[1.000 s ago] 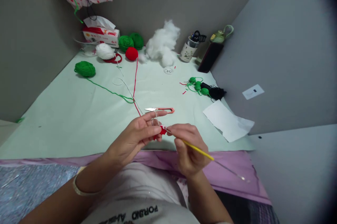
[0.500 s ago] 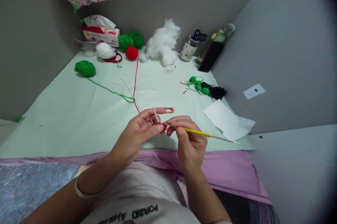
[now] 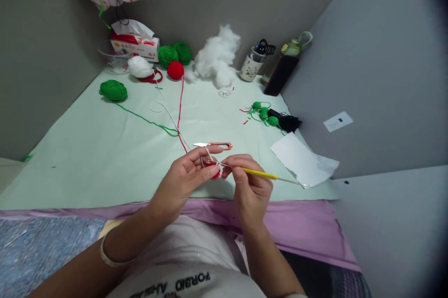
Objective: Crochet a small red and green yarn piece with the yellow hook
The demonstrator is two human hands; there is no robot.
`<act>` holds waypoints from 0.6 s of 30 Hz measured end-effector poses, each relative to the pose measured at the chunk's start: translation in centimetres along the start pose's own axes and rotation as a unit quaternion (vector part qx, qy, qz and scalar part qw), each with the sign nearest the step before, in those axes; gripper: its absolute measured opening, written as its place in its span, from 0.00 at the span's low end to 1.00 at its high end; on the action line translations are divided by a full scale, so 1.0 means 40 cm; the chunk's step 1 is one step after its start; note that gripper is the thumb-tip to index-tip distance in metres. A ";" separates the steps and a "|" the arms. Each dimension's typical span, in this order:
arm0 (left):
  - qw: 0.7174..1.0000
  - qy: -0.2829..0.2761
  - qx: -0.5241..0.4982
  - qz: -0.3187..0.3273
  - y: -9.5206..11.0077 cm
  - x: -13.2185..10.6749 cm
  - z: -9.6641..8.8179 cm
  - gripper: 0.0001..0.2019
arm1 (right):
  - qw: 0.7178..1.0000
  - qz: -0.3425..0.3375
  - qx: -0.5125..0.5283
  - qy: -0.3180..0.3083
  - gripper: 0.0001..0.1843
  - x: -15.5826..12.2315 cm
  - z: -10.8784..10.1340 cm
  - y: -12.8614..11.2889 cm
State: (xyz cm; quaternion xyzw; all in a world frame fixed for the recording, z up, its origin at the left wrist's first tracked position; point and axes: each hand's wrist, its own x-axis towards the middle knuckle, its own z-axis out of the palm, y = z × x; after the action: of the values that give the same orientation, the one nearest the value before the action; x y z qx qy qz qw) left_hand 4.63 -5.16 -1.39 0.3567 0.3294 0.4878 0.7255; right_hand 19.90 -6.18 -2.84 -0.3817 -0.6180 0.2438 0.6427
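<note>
Between thumb and fingers, my left hand pinches a small red and white crochet piece, partly hidden by the fingers. White yarn runs up from the piece over the left index finger. My right hand grips a crochet hook with a yellow handle; its left tip meets the white edge of the piece, and its other metal end points right. Just beyond my left fingertips lie thread snips with an orange handle. Red yarn trails from a red ball toward my left hand.
Green yarn balls, a white yarn ball, red-handled scissors, a tissue pack and white stuffing lie toward the back. At right are small green crocheted pieces, black yarn, paper and a phone.
The crochet piece has turned in my left hand, so more of its white edge shows. My right hand and the hook have shifted slightly left, and the snips' blades are less covered.
</note>
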 end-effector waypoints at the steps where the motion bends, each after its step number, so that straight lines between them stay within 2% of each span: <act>1: 1.000 0.009 -0.002 0.004 -0.002 -0.001 0.002 0.15 | 1.000 -0.010 -0.023 -0.010 0.12 -0.004 0.000 0.002; 3: 1.000 0.024 -0.018 0.008 -0.006 -0.001 0.007 0.17 | 0.990 -0.071 -0.112 -0.041 0.15 -0.015 0.000 0.007; 5: 0.998 0.026 -0.055 -0.018 -0.008 0.001 0.009 0.17 | 0.970 -0.147 -0.188 -0.055 0.19 -0.026 0.000 0.014; 7: 0.992 0.012 -0.103 -0.067 -0.006 0.005 0.006 0.15 | 0.967 -0.171 -0.186 -0.042 0.21 -0.030 -0.002 0.018; 8: 0.989 0.004 -0.122 -0.086 -0.003 0.007 0.004 0.13 | 0.975 -0.149 -0.160 -0.029 0.20 -0.028 -0.003 0.019; 10: 0.985 -0.005 -0.141 -0.098 0.004 0.011 -0.002 0.11 | 0.995 -0.064 -0.079 0.007 0.16 -0.018 -0.007 0.016; 13: 0.990 -0.004 -0.118 -0.073 0.009 0.011 -0.002 0.12 | 0.995 0.058 0.065 0.042 0.11 -0.001 -0.007 0.006; 15: 0.995 -0.004 -0.085 -0.053 0.005 0.007 0.004 0.14 | 0.989 0.097 0.109 0.020 0.10 0.004 -0.003 0.001; 18: 0.999 -0.010 -0.044 -0.017 -0.006 0.001 0.012 0.17 | 0.989 0.107 0.104 0.002 0.08 0.003 0.004 0.001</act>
State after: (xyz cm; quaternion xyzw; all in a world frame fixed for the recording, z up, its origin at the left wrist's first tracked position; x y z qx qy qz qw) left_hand 5.15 -5.27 -1.34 0.3232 0.3064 0.4860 0.7520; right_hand 19.78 -6.02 -2.82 -0.3770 -0.5435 0.3738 0.6502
